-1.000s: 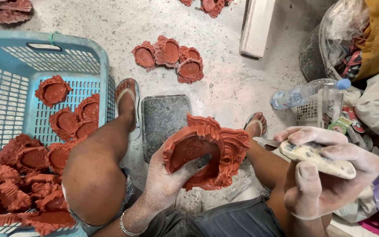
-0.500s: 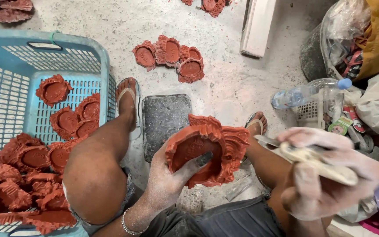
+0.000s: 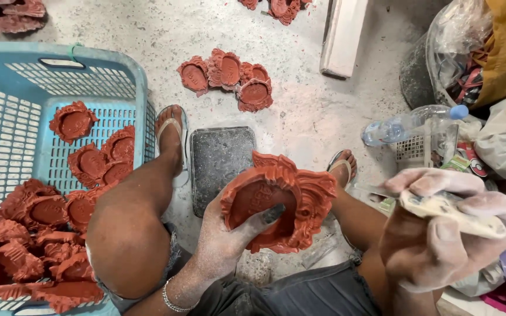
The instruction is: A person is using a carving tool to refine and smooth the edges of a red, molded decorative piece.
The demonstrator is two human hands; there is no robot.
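Observation:
My left hand grips a red clay lamp with a frilled, ornate edge, thumb pressed inside its bowl, held above my lap. My right hand, dusted pale, is closed around a flat, dust-caked tool with a thin blade end pointing left, just right of the lamp and apart from it. Both hands hover over my knees.
A blue plastic basket at left holds several red clay lamps. More lamps lie on the dusty floor ahead. A dark metal tray sits between my sandalled feet. A plastic bottle, small white basket and bags crowd the right.
My right hand has shifted the tool slightly and turned it, staying right of the lamp. The left hand keeps the lamp nearly still.

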